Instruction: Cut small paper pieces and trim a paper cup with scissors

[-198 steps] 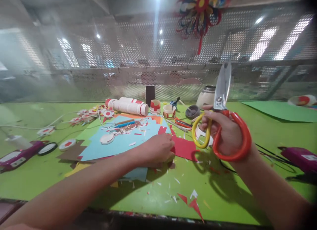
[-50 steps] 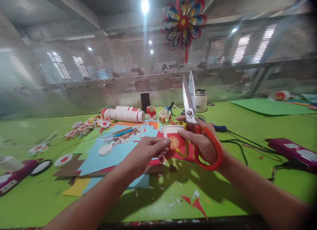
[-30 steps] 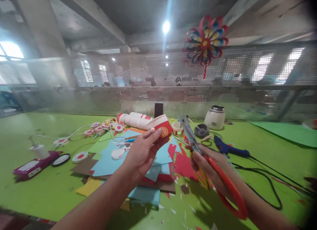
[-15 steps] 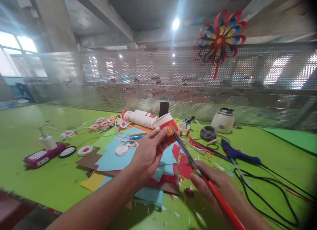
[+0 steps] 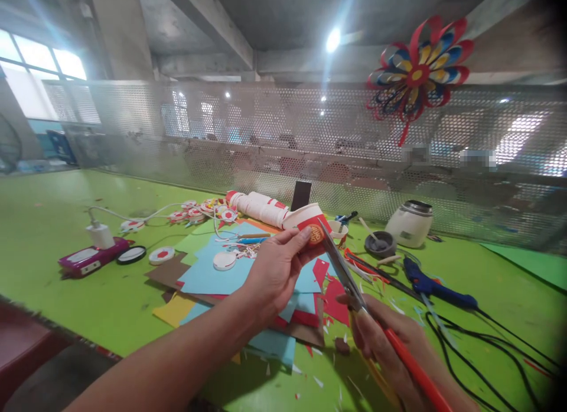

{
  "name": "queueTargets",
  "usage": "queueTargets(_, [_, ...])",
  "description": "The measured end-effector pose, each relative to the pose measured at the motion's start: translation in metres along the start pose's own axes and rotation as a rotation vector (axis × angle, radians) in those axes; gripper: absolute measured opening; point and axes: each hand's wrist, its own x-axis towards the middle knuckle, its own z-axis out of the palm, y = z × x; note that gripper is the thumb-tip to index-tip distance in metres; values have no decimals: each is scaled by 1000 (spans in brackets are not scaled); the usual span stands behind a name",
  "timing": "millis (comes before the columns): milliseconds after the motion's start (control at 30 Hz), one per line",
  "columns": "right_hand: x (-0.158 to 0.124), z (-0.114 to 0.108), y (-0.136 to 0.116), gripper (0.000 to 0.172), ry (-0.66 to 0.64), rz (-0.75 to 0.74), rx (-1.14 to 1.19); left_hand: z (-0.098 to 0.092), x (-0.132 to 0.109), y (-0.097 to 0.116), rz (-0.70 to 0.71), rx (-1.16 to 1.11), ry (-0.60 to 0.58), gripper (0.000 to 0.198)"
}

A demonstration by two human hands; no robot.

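Red and white paper forms the cup (image 5: 305, 216) that the left hand (image 5: 277, 276) pinches, tilted above the green bench (image 5: 95, 202), its round gold emblem (image 5: 316, 235) facing the wearer. The right hand (image 5: 394, 335), at half past four from the cup, is wrapped round the handles of the scissors (image 5: 344, 276); their metal blades point toward 11 o'clock, tips at the cup's 3 o'clock side, though I cannot tell whether they bite into it. Clocked from the cup, blue paper (image 5: 206, 275) lies at 8, a white stack (image 5: 261, 208) on its side between 9 and 10, a dark upright panel (image 5: 302, 194) at 11, a pale jar (image 5: 408, 226) at 3, and a blue glue gun (image 5: 443, 290) near 4. A many-coloured pinwheel (image 5: 417, 75) hangs at half past one.
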Motion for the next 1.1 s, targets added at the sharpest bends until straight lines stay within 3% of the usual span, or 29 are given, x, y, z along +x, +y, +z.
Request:
queueTargets(233, [-1,2,2,49,-3,18,-18,1,0,1,3,-43,-42,11])
queueTargets(533, [-2,5,0,53,59,6,-18,1,0,0,-1,-29,-12,10])
queueTargets(700, [-3,8,-1,49,129,-33,-35,1,-1,2,-13,-40,-37,10])
queueTargets(1100, [3,6,-2,41,94,-68,-39,1,-3,2,-22,-14,-61,8])
